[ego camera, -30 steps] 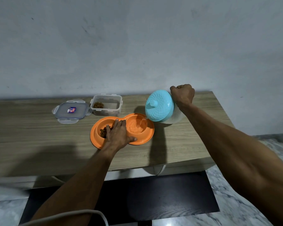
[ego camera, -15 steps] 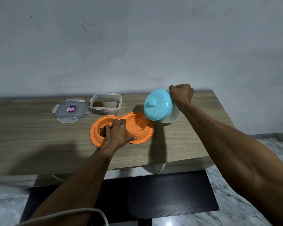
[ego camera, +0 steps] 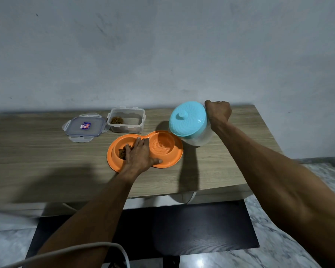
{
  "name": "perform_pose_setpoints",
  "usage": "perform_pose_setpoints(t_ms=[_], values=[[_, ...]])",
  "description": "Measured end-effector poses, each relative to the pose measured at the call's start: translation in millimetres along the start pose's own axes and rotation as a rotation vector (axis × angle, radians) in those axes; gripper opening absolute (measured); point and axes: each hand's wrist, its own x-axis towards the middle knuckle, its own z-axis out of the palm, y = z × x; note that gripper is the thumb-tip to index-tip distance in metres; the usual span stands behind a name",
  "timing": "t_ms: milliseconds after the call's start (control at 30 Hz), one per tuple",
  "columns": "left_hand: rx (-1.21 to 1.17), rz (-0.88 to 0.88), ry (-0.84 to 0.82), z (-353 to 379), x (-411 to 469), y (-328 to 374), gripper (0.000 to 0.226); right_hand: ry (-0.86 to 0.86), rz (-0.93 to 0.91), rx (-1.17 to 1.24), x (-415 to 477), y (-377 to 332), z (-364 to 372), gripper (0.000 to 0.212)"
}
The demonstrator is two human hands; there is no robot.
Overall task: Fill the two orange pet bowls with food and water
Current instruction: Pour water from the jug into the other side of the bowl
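Note:
An orange double pet bowl (ego camera: 174,161) lies on the wooden table. Its left bowl holds brown kibble (ego camera: 121,152); its right bowl holds rippling water (ego camera: 161,148). My left hand (ego camera: 139,155) lies flat, fingers spread, pressing on the middle of the dish between the two bowls. My right hand (ego camera: 219,111) is closed on the handle of a clear water jug with a turquoise lid (ego camera: 188,120). The jug is tilted toward me over the right bowl's far edge. The handle itself is hidden by the fist.
A clear food container (ego camera: 126,120) with some kibble stands behind the dish, its lid (ego camera: 84,127) lying to its left. The table (ego camera: 37,151) ends at a wall behind and drops off at the right. A white cable (ego camera: 75,250) crosses the bottom.
The jug has tipped back slightly, its lid facing more upward, and the water stream seen earlier has stopped. My left hand has stayed on the dish.

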Motion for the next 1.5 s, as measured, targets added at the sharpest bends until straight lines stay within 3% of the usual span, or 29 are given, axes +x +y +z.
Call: perform_pose_setpoints(t_ms=[300, 600, 833, 967, 1233, 1367, 1500], values=[[0.005, 0.014, 0.014, 3.9, 2.0, -4.0, 0.101, 0.049, 0.251, 0.253, 12.2, 15.3, -0.2, 0.017], [0.033, 0.0, -0.005, 5.0, 3.5, -4.5, 0.102, 0.049, 0.336, 0.407, 29.2, 33.2, 2.5, 0.006], [0.054, -0.024, -0.023, 3.6, 3.2, -2.5, 0.102, 0.069, 0.371, 0.461, 40.0, 48.4, 4.4, 0.007], [0.065, -0.014, -0.017, 3.8, 2.1, -0.9, 0.102, 0.091, 0.374, 0.485, 35.7, 47.3, 1.8, 0.018], [-0.039, -0.031, 0.069, 3.1, -7.2, -1.8, 0.099, 0.16, 0.415, 0.394, 19.1, 73.3, -9.4, 0.052], [-0.085, -0.094, 0.18, 1.7, -13.9, -15.4, 0.09, 0.194, 0.425, 0.253, -21.2, 82.7, -6.9, 0.049], [-0.049, -0.174, 0.249, -4.2, -23.0, -39.4, 0.08, 0.096, 0.37, 0.144, -66.2, 91.4, 19.2, 0.044]])
